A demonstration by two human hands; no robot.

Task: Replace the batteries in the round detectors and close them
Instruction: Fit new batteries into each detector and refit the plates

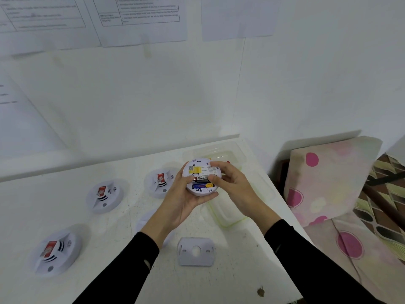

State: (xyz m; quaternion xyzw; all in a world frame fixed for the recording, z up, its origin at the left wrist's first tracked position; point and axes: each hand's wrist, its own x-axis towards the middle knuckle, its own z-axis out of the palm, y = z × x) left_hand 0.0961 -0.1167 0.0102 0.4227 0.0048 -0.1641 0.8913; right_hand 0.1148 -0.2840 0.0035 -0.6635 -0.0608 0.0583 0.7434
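Head view: both hands hold an opened detector while a battery is seated.

Left hand (pixel 186 200) cradles the round detector (pixel 198 170) from underneath, fingers curled round its near rim. The right hand (pixel 232 183) grips it from 3 o'clock, fingers hooked over the far edge and thumb pressing on the batteries (pixel 200 183) in the open bay. To do this step well, I judge the thumb should push each cell flat until it sits level, polarity checked against the bay markings, with the left hand keeping the body steady. The loose cover plate (pixel 195 251) lies on the table (pixel 131 281) at 6 o'clock, ready to refit. Three more detectors (pixel 104 195) lie between 7 and 9 o'clock, and a clear tub (pixel 221 153) sits at 12.
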